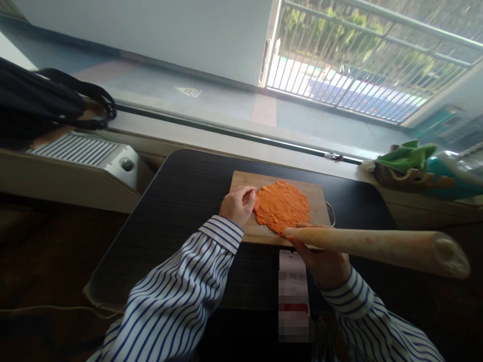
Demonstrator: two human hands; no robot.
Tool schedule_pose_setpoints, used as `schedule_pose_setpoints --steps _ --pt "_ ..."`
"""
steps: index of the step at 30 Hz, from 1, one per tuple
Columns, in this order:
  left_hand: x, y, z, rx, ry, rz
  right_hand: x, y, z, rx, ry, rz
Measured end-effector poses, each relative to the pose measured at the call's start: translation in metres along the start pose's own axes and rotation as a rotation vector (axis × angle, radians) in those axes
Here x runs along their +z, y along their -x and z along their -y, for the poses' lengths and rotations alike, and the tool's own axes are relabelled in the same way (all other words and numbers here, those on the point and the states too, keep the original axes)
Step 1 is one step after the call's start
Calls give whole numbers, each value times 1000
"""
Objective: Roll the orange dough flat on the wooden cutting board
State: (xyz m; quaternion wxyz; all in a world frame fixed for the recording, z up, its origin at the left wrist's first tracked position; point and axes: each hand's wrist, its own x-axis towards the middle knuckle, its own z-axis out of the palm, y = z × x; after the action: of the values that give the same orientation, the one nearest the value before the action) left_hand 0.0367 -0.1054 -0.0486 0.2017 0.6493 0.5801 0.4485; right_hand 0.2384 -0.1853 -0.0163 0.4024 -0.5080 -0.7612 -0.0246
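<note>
A flat, rough-edged sheet of orange dough (pixel 283 205) lies on a wooden cutting board (pixel 245 178). At the dough's left edge, my left hand (pixel 238 203) is closed, thumb and fingertips pinched together on the rim. My right hand (pixel 320 259) grips a pale wooden rolling pin (pixel 381 247), which slants out to the right above the table. The pin's near tip and my right fingertips are by the dough's lower right edge. The pin covers part of my right hand, and I cannot tell whether those fingertips touch the dough.
A dark table (pixel 158 226) carries the board, which has a metal handle (pixel 331 213) on its right. Below the board is a phone (pixel 293 281) showing a timer. Beyond are a window ledge (pixel 226 143), a radiator (pixel 86 156) with a black bag (pixel 37 105), and a green cloth (pixel 409 157).
</note>
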Motion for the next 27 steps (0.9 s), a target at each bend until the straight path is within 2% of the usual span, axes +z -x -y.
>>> schedule_pose_setpoints --steps 6,11,17,23,27 --pt "1 0 0 0 9 -5 13 1 17 133 -102 -112" --pt "1 0 2 2 -7 -1 10 2 2 88 -8 38" --pt "1 0 1 -2 5 0 -3 3 -15 234 -10 31" --pt "1 0 1 -8 0 -6 3 3 -7 -21 73 -23" --pt "1 -1 2 -3 9 0 10 1 1 -3 59 17"
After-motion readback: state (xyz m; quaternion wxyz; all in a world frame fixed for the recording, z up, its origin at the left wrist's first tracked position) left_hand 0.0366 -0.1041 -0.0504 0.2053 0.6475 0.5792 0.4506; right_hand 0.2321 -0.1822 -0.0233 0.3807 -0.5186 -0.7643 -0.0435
